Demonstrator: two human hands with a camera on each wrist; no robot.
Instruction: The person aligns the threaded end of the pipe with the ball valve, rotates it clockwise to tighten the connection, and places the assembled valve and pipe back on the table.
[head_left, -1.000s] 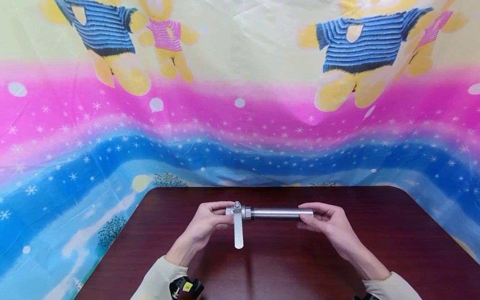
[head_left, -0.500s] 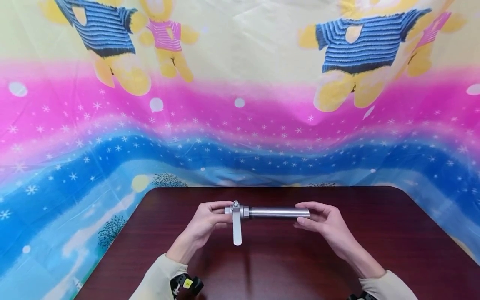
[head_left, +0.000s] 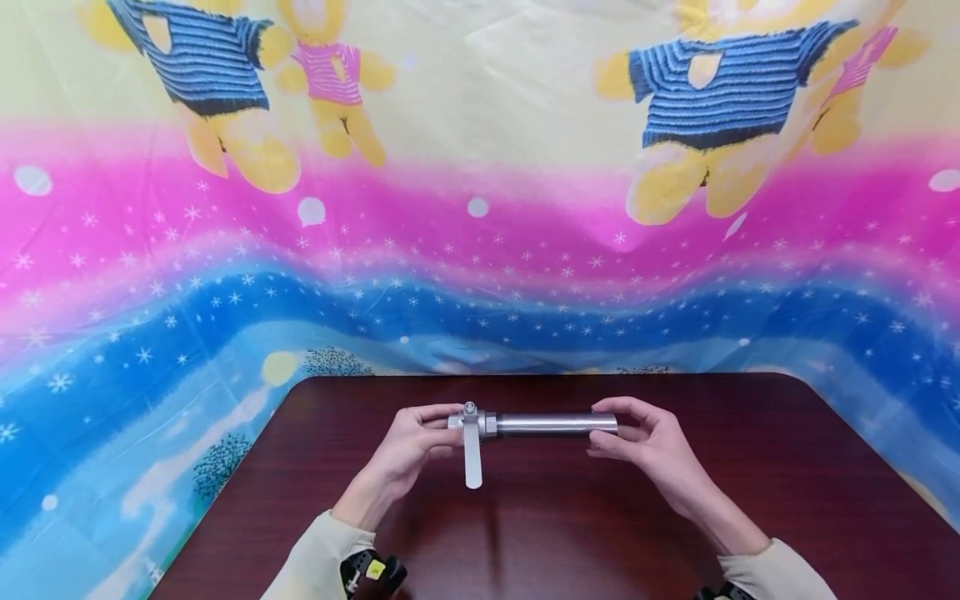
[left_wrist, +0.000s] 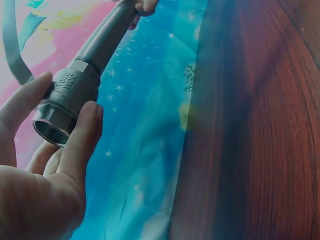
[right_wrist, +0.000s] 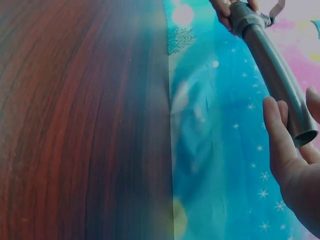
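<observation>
- Left hand (head_left: 405,446): thumb and fingers clamped on the threaded end of the metal valve (left_wrist: 75,90), which is marked "1000 WOG".
- Right hand (head_left: 667,446): thumb and fingers curled round the free end of the pipe (head_left: 555,425); how firmly cannot be told.
- Valve and pipe — joined end to end — lie level above the dark wooden table (head_left: 637,525), between the hands.
- Handle (head_left: 472,462): flat, pointing toward the person.
- Background: printed cloth (head_left: 480,292) behind the table.
</observation>
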